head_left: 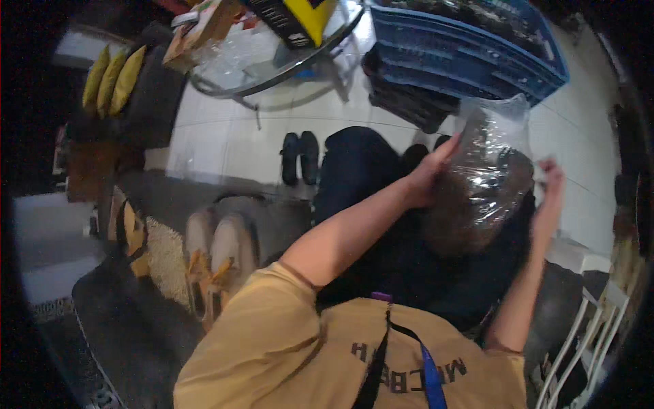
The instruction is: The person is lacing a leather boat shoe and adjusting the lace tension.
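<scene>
Fingers of both hands gripping clear bag (dark contents)

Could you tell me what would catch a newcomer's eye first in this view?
Most striking is the clear plastic bag with something dark inside, held up right of centre between the left hand and the right hand. Above it, a stack of blue plastic crates fills the top right. A pair of black shoes stands on the white floor near the middle.
</scene>
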A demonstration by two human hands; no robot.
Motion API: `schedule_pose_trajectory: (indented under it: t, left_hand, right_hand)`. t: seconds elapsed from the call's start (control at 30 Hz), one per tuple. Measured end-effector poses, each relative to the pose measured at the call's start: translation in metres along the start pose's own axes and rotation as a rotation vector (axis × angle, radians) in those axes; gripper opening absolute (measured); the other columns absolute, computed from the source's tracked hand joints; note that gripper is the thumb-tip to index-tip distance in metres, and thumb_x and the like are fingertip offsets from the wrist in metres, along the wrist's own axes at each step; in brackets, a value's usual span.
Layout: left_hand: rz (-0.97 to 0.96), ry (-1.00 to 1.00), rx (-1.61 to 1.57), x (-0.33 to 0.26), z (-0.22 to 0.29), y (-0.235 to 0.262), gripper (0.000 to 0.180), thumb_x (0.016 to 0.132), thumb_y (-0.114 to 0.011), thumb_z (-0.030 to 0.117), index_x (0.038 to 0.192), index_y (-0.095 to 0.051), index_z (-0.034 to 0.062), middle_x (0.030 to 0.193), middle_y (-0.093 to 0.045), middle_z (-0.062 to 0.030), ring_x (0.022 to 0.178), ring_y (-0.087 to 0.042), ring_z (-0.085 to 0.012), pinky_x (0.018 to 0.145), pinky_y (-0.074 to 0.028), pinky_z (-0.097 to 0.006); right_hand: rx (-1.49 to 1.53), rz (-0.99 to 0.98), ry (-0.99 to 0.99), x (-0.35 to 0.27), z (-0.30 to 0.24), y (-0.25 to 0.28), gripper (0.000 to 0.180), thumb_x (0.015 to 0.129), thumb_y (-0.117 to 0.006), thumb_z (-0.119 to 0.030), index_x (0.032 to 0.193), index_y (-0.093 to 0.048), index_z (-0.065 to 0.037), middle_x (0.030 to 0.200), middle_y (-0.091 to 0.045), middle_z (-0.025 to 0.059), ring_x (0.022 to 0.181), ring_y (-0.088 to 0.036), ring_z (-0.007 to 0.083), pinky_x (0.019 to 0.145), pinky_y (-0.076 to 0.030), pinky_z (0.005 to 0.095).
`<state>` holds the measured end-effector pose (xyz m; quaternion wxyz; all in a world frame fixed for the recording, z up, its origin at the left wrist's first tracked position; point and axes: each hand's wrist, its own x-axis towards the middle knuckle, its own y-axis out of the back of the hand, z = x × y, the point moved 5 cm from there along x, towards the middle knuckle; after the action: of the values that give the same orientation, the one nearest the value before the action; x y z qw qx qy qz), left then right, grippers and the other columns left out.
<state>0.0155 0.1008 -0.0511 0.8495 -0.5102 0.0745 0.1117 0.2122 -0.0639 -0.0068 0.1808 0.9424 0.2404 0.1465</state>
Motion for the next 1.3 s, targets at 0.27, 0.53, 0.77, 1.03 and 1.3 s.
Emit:
schedule_pose_trajectory:
  t: [0.27, 0.53, 0.77, 1.03, 1.3]
  left_hand:
    - [0.609, -0.095, 0.423, -0.019, 0.016, 0.040, 0.050, 0.109, -0.046, 0.042, 0.142, -0.058, 0.0053, 0.136, -0.063, -0.0161, 0.120, -0.064, -0.0274, 0.104, -0.054, -0.045]
    - [0.340, -0.452, 0.205, -0.029, 0.072, 0.041, 0.056, 0.111, -0.039, 0.046, 0.151, -0.048, 0.0068, 0.146, -0.056, -0.0137, 0.131, -0.056, -0.0300, 0.111, -0.047, -0.045]
    - [0.506, -0.550, 0.284, -0.019, 0.067, 0.043, 0.065, 0.110, -0.036, 0.055, 0.158, -0.040, 0.0117, 0.155, -0.049, -0.0116, 0.141, -0.049, -0.0320, 0.119, -0.037, -0.047]
    - [0.330, -0.647, 0.198, -0.025, 0.069, 0.093, 0.060, 0.108, -0.034, 0.052, 0.142, -0.056, 0.0084, 0.138, -0.060, -0.0145, 0.129, -0.056, -0.0331, 0.111, -0.044, -0.047]
    - [0.621, -0.459, 0.339, -0.025, 0.068, 0.099, 0.032, 0.105, -0.056, 0.034, 0.099, -0.064, 0.0039, 0.102, -0.067, -0.0113, 0.100, -0.062, -0.0251, 0.092, -0.050, -0.041]
  right_hand:
    - [-0.380, -0.280, 0.400, -0.059, -0.080, -0.047, 0.087, 0.085, -0.084, -0.039, 0.149, -0.042, -0.001, 0.140, -0.054, 0.0228, 0.129, -0.050, 0.0422, 0.111, -0.038, 0.0521]
    - [0.962, -0.558, -0.217, -0.034, -0.060, -0.136, 0.085, 0.091, -0.081, -0.035, 0.153, -0.035, 0.000, 0.148, -0.051, 0.0166, 0.137, -0.047, 0.0234, 0.117, -0.035, 0.0396]
    - [0.669, -0.395, -0.106, -0.050, -0.047, -0.147, 0.086, 0.092, -0.078, -0.041, 0.153, -0.032, 0.001, 0.140, -0.056, 0.0221, 0.132, -0.055, 0.0275, 0.112, -0.042, 0.0414]
    - [0.242, -0.225, 0.156, -0.054, -0.046, -0.158, 0.099, 0.081, -0.088, -0.039, 0.152, -0.033, 0.000, 0.139, -0.052, 0.0285, 0.131, -0.054, 0.0460, 0.109, -0.045, 0.0487]
    - [0.164, -0.333, 0.159, -0.055, -0.054, -0.137, 0.085, 0.069, -0.092, -0.021, 0.139, -0.048, -0.005, 0.128, -0.058, 0.0190, 0.119, -0.061, 0.0432, 0.098, -0.054, 0.0477]
